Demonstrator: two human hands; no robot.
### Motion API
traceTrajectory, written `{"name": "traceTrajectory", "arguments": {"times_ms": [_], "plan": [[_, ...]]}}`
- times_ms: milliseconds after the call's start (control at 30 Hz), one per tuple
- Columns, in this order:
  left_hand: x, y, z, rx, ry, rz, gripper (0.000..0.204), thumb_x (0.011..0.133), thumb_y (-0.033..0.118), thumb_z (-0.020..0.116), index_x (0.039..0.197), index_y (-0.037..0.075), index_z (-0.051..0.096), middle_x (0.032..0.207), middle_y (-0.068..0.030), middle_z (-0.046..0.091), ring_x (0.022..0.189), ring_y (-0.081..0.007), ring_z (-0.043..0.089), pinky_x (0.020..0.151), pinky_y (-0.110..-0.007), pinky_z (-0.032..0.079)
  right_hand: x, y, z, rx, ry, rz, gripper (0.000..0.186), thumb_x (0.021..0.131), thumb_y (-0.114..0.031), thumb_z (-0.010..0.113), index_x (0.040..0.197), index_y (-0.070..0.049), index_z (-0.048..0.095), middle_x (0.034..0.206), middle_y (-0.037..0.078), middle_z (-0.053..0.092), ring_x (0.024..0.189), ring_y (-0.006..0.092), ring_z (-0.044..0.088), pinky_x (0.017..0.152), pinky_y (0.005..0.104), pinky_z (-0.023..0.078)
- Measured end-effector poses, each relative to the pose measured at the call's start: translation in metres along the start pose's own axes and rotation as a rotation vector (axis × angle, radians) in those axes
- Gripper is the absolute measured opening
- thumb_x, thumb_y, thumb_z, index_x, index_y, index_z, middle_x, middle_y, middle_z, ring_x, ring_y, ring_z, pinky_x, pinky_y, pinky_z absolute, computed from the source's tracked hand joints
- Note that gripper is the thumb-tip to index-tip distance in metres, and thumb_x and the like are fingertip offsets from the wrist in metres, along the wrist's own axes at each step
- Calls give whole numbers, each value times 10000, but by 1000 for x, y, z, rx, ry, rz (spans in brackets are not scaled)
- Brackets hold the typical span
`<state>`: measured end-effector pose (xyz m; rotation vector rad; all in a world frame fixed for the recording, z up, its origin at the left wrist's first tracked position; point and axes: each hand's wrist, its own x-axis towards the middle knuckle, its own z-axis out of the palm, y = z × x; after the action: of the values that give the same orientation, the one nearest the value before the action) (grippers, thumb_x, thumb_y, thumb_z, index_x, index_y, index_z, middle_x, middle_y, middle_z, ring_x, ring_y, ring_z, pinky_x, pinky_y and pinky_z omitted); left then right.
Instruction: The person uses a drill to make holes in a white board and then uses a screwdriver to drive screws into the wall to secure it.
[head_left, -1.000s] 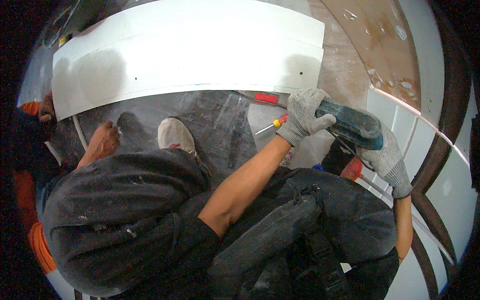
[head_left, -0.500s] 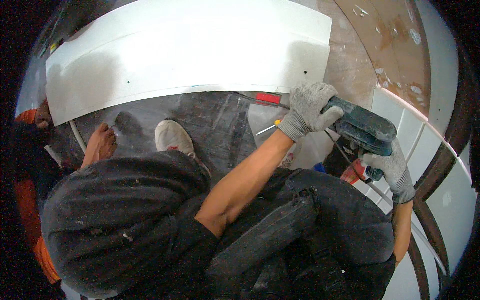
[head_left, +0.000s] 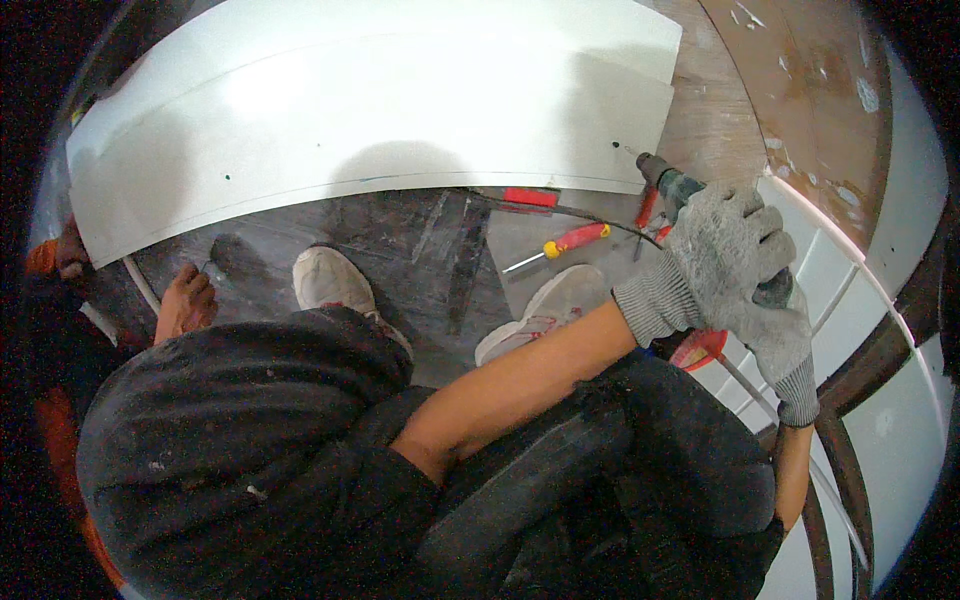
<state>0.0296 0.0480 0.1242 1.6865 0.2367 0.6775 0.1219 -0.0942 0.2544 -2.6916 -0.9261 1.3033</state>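
Both of my hands wear grey knit gloves and are on a dark green power drill. My left hand is closed over the top of its body and hides much of it. Behind it, my right hand wraps the rear and grip, partly covered by the left. The thin bit at the chuck points left toward a small dark hole near the right end of a curved white panel; a small gap seems to lie between tip and hole.
A red and yellow screwdriver lies by my shoe, with a red block and black cable along the panel's edge. At left a co-worker's bare hand rests near the floor. White framed panels stand at right.
The drill has swung round so its bit faces the panel's hole. My left hand moved right and down onto the drill's body, close to my right hand. The screwdriver has come into fuller view.
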Motion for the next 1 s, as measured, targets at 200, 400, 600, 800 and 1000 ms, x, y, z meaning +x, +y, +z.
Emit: {"name": "traceTrajectory", "arguments": {"times_ms": [200,400,600,800,1000], "plan": [[-6,-12,7,-27,107,-17,527,688,619,727,937,156,696,969,-94,668,927,-298,637,846,-479,477,13,-5,2,6,-14,9,663,862,-154,774,1445,4,500,1333,145,649,1206,251,641,1053,372,513],[-6,-15,13,-6,170,3,456,657,516,721,948,166,698,969,-80,657,958,-292,628,852,-494,478,19,-2,1,10,-34,-2,672,861,-156,777,1449,5,496,1335,147,648,1211,251,639,1055,371,512],[-7,-14,13,5,207,15,481,670,553,716,946,159,702,934,-77,651,916,-296,623,810,-488,473,21,-3,0,7,-32,3,680,860,-159,781,1453,6,492,1338,148,646,1215,251,636,1057,371,511],[-2,-14,14,-20,319,63,627,596,699,787,835,130,682,875,-96,643,791,-311,610,716,-457,464,26,-5,-1,2,-35,-1,689,859,-162,785,1458,6,488,1341,150,645,1219,251,634,1059,370,510],[1,-13,12,-8,291,51,652,586,723,788,820,124,676,837,-96,632,774,-317,605,701,-463,462,25,-6,-2,-5,-30,16,698,858,-165,788,1462,7,484,1344,151,643,1224,251,632,1061,370,509]]}}
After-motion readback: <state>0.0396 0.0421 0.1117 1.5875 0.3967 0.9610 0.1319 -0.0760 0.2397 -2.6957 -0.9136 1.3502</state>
